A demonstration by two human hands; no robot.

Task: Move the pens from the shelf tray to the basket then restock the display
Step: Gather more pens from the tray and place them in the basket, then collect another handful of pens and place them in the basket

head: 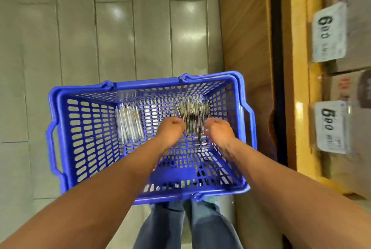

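Both hands point(170, 128) around blurred silvery pens point(192, 116).

Head camera looks steeply down into the basket point(152, 194) nearby.

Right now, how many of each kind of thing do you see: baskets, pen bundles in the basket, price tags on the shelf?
Baskets: 1, the blue basket
Pen bundles: 2, the pale bundle lying left, the dark bundle between the left hand and right hand
Price tags: 2, upper tag, lower tag
Total: 5
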